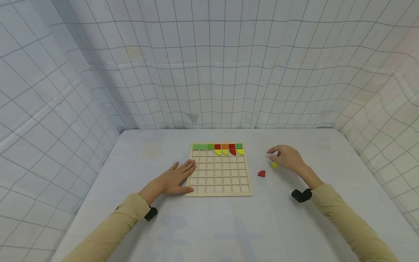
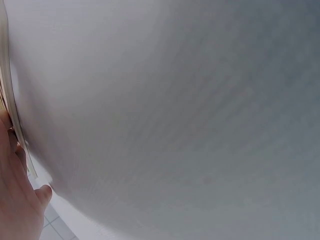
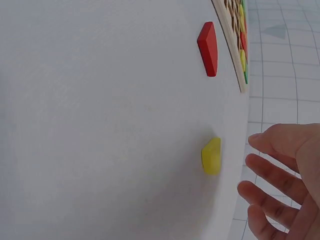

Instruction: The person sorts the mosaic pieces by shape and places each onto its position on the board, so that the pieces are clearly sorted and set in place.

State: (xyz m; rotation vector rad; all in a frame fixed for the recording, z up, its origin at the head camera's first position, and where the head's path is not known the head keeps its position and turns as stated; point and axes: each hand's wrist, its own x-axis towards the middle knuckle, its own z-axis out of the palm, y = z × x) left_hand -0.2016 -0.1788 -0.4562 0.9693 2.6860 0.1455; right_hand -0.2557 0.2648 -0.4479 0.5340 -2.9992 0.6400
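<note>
A square wooden grid board lies flat on the table, its back row filled with green, red and orange square tiles. Below some of these sit yellow and red quarter-round tiles in the second row. My left hand rests with spread fingers on the board's left edge; the left wrist view catches only part of it. To the right of the board my right hand hovers, fingers loosely bent and holding nothing. Under it lies a yellow quarter-round tile. A red quarter-round tile lies between that one and the board.
A white cloth covers the table. White grid-patterned curtains stand behind and on both sides. Black wrist devices are worn at both cuffs.
</note>
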